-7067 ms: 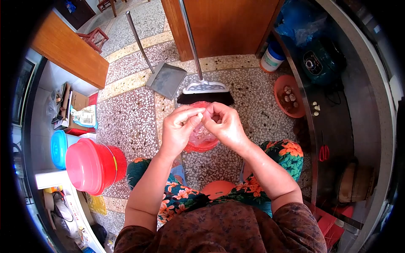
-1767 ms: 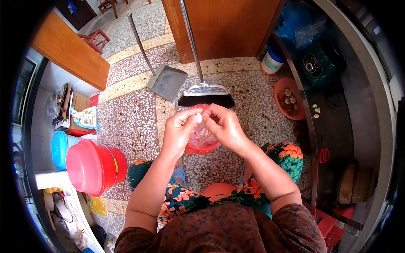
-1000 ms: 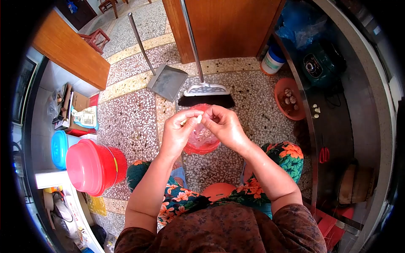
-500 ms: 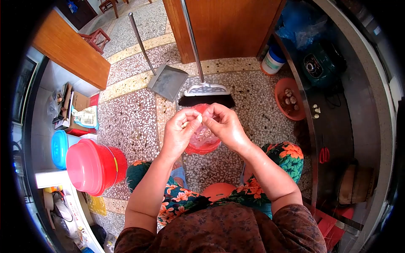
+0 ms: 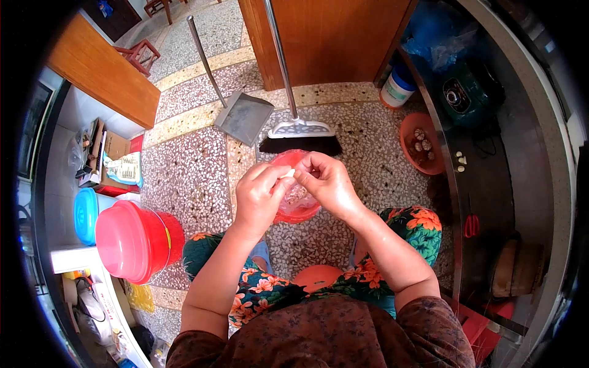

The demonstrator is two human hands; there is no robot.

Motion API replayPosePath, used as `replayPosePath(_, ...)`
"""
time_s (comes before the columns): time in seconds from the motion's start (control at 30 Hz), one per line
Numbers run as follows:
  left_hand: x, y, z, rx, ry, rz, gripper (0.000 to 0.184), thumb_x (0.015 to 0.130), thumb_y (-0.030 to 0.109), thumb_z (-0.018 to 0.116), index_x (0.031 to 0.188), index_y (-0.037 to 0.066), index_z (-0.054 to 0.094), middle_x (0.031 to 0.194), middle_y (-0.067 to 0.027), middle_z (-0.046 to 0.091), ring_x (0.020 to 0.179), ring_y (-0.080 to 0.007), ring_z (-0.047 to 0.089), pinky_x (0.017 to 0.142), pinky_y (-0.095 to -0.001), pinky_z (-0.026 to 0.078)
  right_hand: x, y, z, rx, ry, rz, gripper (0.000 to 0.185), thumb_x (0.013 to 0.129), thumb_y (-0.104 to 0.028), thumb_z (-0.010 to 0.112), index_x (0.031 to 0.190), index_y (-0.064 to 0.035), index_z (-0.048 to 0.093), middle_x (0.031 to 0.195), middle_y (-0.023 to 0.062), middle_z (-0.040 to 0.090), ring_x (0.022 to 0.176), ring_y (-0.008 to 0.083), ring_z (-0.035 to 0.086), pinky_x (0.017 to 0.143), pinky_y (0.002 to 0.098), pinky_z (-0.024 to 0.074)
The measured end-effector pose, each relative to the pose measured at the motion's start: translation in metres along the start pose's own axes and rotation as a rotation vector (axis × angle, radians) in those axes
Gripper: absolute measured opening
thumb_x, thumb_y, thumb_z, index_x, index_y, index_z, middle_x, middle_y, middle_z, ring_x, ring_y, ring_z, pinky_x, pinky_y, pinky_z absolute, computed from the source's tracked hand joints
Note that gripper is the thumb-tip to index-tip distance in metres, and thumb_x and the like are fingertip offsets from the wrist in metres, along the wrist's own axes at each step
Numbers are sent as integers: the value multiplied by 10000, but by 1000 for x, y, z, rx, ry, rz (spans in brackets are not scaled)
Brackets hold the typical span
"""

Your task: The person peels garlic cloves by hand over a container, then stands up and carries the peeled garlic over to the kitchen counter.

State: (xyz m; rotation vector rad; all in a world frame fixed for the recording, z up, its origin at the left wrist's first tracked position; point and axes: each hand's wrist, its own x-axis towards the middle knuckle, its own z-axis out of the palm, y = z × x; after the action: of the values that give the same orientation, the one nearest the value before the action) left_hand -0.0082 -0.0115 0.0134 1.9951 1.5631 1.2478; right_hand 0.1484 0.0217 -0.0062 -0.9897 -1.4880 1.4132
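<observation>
1. Below, a speckled stone-chip floor [image 5: 190,153] is seen around the seated person's flowered trousers [image 5: 414,230], and it is carried on into a farther room.

2. Above the lap, a small pale piece [image 5: 289,173] is pinched between the thumb and forefinger of the left hand [image 5: 256,193]. The thumb and forefinger of the right hand [image 5: 328,187] are brought together at its edge; whether it is gripped by them as well cannot be told.

3. Under both hands, a red basin [image 5: 300,216] is set on the floor. It is lined with clear plastic, in which pale scraps are partly seen.

4. To the left, a red bucket [image 5: 123,242] is closed by its lid, so its contents are hidden. A blue-lidded container [image 5: 86,208] is placed just beside it.

5. To the right, red-handled scissors [image 5: 471,225] are laid on a dark shelf [image 5: 485,202], where several pale pieces [image 5: 460,162] are grouped near the edge. Just beside the shelf, whitish bulbs [image 5: 420,140] are held in an orange bowl [image 5: 410,153].

6. Beyond the basin, a broom [image 5: 300,130] and a grey dustpan [image 5: 245,118] are stood on the floor.

7. Farther off, a white tub [image 5: 397,89] with a blue lid is placed near a wooden panel [image 5: 331,43], and a reddish wooden stool [image 5: 142,58] is seen past the doorway.
</observation>
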Motion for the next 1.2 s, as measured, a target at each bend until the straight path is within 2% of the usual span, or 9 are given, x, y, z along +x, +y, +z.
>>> replayPosePath(0.2, 0, -3, -1, 111, 8, 172, 122, 739, -9, 701, 855, 22, 676, 795, -92, 647, 701, -208, 636, 612, -305, 518, 2, 4, 1, -47, 31, -15, 93, 807, -21, 615, 758, 1, 539, 680, 19, 542, 662, 57, 480, 572, 259, 428)
replayPosePath(0.4, -4, -3, 0, -50, -30, -9, 134, 751, -16, 692, 881, 9, 673, 812, -104, 650, 740, -191, 639, 654, -290, 511, 2, 6, 0, -16, 5, -37, 105, 805, -27, 591, 735, 2, 518, 665, 21, 519, 655, 55, 466, 561, 258, 416)
replayPosePath(0.57, -5, 1, 0, -489, -76, -327, 110, 810, 5, 674, 918, -11, 666, 906, -65, 670, 815, -109, 611, 742, -238, 482, 3, 9, -2, 5, 4, -25, 109, 801, -37, 597, 735, 0, 518, 676, 16, 523, 678, 47, 467, 579, 243, 416)
replayPosePath(0.67, -5, -4, 3, -535, -38, -333, 103, 835, 14, 670, 931, -25, 663, 879, -47, 666, 806, -69, 587, 708, -216, 486, 1, 2, -1, 68, -21, 62, 78, 818, -34, 598, 773, -2, 542, 713, -3, 545, 702, 43, 483, 604, 232, 428)
replayPosePath(0.77, -3, -2, 1, -540, -62, -347, 113, 840, 13, 665, 944, -30, 661, 879, -41, 665, 797, -67, 583, 720, -216, 483, 0, -14, -2, 218, -26, 145, 46, 843, -33, 598, 824, -6, 566, 752, -20, 564, 721, 37, 502, 620, 224, 441)
replayPosePath(0.87, -3, 0, 2, -512, -33, -309, 109, 835, 17, 671, 934, -27, 657, 872, -37, 665, 785, -62, 577, 701, -216, 482, 1, -15, -1, 195, -59, 86, 75, 899, -75, 592, 852, -40, 544, 739, -70, 497, 651, -8, 434, 543, 162, 343)
replayPosePath(0.97, -4, -5, 4, -482, -40, -277, 102, 817, 20, 685, 910, -9, 653, 833, -45, 664, 737, -79, 589, 662, -228, 483, 2, -9, 1, 159, -53, 21, 70, 891, -49, 589, 843, -36, 540, 747, -69, 499, 650, -7, 441, 541, 165, 358)
replayPosePath(1.03, -3, -1, 2, -362, -41, -208, 102, 803, 17, 693, 895, 1, 651, 812, -55, 659, 712, -97, 595, 641, -237, 483, 1, -3, 2, 148, -25, 27, 48, 839, 3, 598, 834, -17, 554, 774, -24, 541, 724, 39, 502, 628, 219, 449)
replayPosePath(1.2, -4, 2, -2, -109, -78, -97, 108, 773, -2, 697, 877, 0, 666, 799, -85, 672, 737, -127, 630, 678, -264, 499, 2, 3, 1, 112, -33, 20, 62, 818, 33, 573, 826, -17, 538, 773, -20, 528, 723, 43, 498, 623, 215, 446)
